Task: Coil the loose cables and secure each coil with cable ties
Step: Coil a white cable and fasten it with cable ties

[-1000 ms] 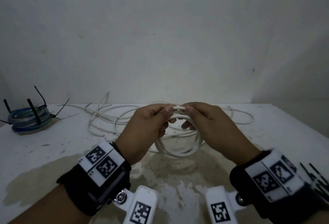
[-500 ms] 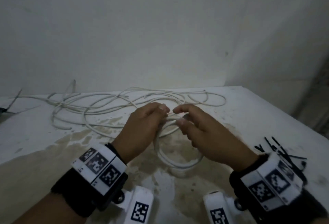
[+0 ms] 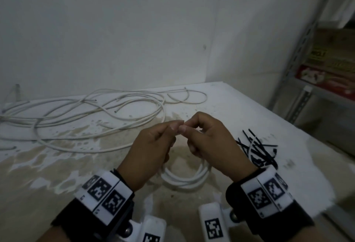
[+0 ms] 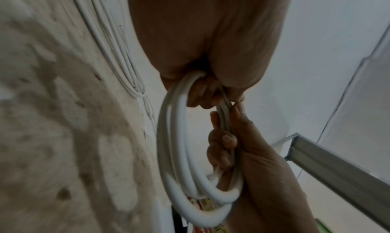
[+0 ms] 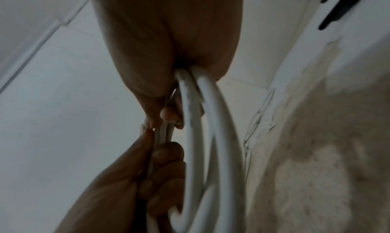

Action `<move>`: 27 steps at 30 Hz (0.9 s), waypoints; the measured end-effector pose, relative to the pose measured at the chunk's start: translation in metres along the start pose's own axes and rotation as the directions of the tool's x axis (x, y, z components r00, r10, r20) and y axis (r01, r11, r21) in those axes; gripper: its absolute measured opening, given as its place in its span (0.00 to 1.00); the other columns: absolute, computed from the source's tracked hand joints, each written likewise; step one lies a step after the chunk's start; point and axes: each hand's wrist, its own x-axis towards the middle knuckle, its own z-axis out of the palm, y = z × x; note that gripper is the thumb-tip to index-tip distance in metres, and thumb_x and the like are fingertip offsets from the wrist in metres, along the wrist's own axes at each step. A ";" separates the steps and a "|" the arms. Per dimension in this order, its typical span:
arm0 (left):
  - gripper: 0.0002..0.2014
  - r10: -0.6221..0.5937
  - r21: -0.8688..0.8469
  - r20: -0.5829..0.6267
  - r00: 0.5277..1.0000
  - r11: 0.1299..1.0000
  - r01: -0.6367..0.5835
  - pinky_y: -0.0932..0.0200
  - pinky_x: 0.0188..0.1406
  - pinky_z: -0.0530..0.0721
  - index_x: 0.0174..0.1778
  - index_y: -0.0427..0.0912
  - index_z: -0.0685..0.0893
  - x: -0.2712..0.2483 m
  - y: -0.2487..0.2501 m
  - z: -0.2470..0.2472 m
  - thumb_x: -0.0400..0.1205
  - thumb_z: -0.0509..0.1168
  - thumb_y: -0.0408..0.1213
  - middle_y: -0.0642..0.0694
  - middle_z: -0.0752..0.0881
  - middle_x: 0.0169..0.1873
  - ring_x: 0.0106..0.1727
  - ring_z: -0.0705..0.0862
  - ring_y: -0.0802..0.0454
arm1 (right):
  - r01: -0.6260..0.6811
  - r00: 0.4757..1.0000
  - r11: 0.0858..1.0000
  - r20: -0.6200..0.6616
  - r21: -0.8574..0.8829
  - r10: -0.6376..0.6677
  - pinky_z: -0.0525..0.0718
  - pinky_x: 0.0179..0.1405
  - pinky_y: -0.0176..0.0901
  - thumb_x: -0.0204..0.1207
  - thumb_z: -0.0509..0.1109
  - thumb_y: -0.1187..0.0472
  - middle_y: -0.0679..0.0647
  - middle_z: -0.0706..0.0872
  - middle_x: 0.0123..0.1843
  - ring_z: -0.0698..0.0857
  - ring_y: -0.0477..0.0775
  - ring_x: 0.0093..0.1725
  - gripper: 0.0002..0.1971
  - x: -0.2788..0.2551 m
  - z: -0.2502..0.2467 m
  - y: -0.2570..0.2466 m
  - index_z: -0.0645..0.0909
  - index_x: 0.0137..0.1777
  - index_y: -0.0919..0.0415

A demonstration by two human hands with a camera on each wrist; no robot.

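A small white cable coil [image 3: 184,180] hangs upright between my two hands over the stained table [image 3: 240,107]. My left hand [image 3: 170,131] grips the top of the coil with curled fingers. My right hand [image 3: 189,127] pinches the same top part, thumb tips almost touching. The left wrist view shows the coil [image 4: 179,153] as several loops, held by the left hand [image 4: 211,93] and the right hand [image 4: 227,136]. In the right wrist view the coil [image 5: 200,136] runs out from under the right hand [image 5: 168,113]. Black cable ties [image 3: 257,150] lie just right of my right hand.
Loose white cables [image 3: 96,111] sprawl over the back left of the table. A metal shelf [image 3: 299,53] with boxes stands past the table's right edge. The white wall [image 3: 134,30] closes off the back.
The view has swung to the right: the blue tied coil left the picture, the black cable ties and the shelf came in. Both hands kept hold of the white coil.
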 end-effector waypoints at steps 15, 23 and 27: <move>0.11 -0.122 -0.153 -0.185 0.975 0.984 0.094 0.60 0.24 0.65 0.47 0.44 0.89 0.000 -0.034 -0.015 0.85 0.60 0.38 0.48 0.73 0.24 0.22 0.65 0.55 | -0.378 0.884 0.402 -0.195 -0.834 0.425 0.74 0.34 0.37 0.73 0.75 0.52 0.53 0.85 0.42 0.81 0.50 0.41 0.13 -0.010 -0.099 0.014 0.86 0.47 0.63; 0.12 -0.176 -0.300 -0.145 0.974 0.946 0.126 0.63 0.20 0.62 0.55 0.40 0.86 -0.001 -0.034 -0.017 0.86 0.57 0.36 0.44 0.68 0.29 0.23 0.60 0.55 | -0.416 0.775 0.187 -0.240 -0.890 0.584 0.75 0.25 0.35 0.64 0.78 0.59 0.52 0.79 0.25 0.78 0.48 0.25 0.15 -0.006 -0.104 0.031 0.76 0.24 0.59; 0.12 -0.186 -0.314 -0.151 0.971 0.940 0.131 0.63 0.19 0.63 0.56 0.38 0.85 -0.001 -0.034 -0.020 0.86 0.58 0.37 0.46 0.69 0.28 0.22 0.62 0.56 | -0.370 0.772 0.178 -0.195 -0.912 0.605 0.78 0.31 0.37 0.62 0.79 0.57 0.51 0.82 0.31 0.80 0.48 0.30 0.10 -0.003 -0.102 0.032 0.80 0.32 0.59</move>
